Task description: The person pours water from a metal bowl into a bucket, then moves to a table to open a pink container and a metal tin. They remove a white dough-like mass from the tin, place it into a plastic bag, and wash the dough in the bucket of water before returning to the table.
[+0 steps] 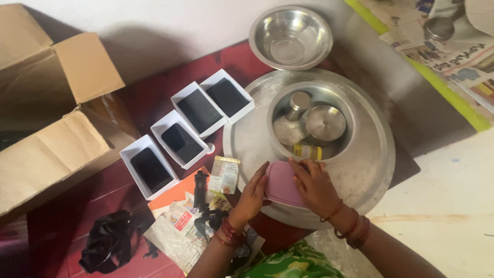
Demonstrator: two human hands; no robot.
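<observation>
Both my hands grip a small pink rounded box (281, 184) over the near edge of a large round steel plate (366, 170). My left hand (253, 196) clasps its left side and my right hand (315, 186) covers its right side and top. Red bangles ring both wrists. A steel bowl (280, 103) on the plate holds small steel lidded containers and a yellow-labelled bottle (307, 152).
Several open white boxes with black insides (190, 131) lie in a diagonal row on the red floor. An open cardboard carton (49, 113) is at left. An empty steel bowl (290, 36), a small sachet (224, 175), papers, a black bag (107, 248) and newspaper (463, 56) lie around.
</observation>
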